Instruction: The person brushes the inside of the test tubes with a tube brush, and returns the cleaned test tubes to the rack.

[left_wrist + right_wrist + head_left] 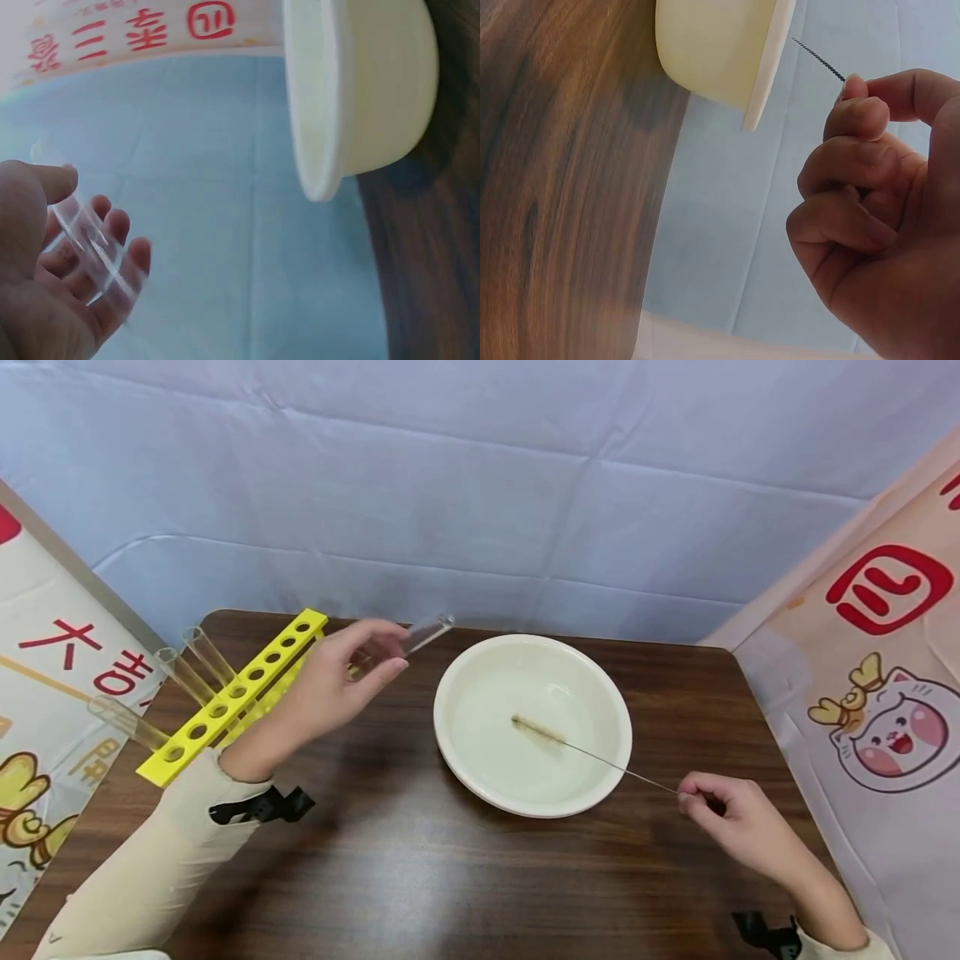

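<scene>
In the head view my left hand [341, 672] holds a clear glass test tube [429, 635], its end pointing up and to the right, left of the basin. The left wrist view shows the tube [94, 244] lying across the curled fingers with the thumb over it. My right hand [742, 822] pinches the thin twisted wire handle of a test tube brush [540, 729] between thumb and forefinger. The bristle end reaches over the inside of a white basin [532, 803], and the wire crosses its right rim. In the right wrist view the other fingers are curled in.
A yellow test tube rack [217, 710] stands at the left of the brown wooden table [420, 877], partly behind the left forearm. Several clear tubes [183, 677] lean in its holes. Pale cloth [450, 485] hangs behind the table, with printed panels [885, 710] at the sides.
</scene>
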The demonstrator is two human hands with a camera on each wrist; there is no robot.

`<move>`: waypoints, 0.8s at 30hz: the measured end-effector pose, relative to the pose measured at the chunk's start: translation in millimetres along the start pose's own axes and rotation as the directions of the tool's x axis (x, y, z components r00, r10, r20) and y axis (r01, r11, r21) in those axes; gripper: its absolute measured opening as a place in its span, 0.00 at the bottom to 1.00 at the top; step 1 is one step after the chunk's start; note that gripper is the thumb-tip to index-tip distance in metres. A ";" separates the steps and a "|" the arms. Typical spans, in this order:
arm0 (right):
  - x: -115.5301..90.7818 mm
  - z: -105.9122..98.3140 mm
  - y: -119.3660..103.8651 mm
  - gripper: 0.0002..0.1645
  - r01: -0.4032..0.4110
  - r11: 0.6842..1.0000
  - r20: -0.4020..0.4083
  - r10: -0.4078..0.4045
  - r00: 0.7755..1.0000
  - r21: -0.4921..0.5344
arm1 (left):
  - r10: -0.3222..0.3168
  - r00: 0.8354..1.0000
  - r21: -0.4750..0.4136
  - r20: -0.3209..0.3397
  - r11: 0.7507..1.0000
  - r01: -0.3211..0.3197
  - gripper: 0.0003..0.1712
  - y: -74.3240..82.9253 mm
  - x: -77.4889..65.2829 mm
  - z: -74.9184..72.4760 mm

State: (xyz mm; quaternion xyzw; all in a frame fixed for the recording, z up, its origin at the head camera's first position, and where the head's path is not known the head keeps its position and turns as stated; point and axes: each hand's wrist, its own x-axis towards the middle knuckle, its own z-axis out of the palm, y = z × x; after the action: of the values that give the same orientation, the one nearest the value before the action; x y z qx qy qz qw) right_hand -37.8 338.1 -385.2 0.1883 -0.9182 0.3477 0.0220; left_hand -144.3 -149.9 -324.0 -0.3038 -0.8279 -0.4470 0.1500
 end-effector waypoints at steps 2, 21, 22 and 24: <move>1.3 -0.2 -2.5 0.23 -0.011 1.000 0.010 0.011 1.000 -0.005 | -0.021 0.999 -0.020 -0.037 1.000 0.021 0.17 3.3 -0.6 -9.0; 2.0 -0.1 -5.2 0.21 -0.026 1.000 0.035 0.026 0.999 0.015 | 0.002 0.940 -0.120 -0.342 0.992 -0.046 0.19 29.2 -28.3 -94.0; 2.0 -0.2 -5.3 0.21 -0.028 0.999 0.037 0.028 0.999 0.016 | 0.001 0.931 -0.157 -0.365 0.986 -0.063 0.19 30.2 -30.2 -97.7; 2.1 -0.2 -5.6 0.21 -0.032 0.999 0.041 0.031 0.999 0.016 | -0.001 0.908 -0.183 -0.418 0.980 -0.083 0.19 31.2 -34.7 -105.1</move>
State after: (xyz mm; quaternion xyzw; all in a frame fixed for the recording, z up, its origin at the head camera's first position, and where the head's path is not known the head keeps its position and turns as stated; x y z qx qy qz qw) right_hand -37.7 333.7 -381.1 0.1810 -0.9184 0.3519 -0.0039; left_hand -100.1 -237.1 -263.4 -0.2323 -0.7219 -0.5779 0.3015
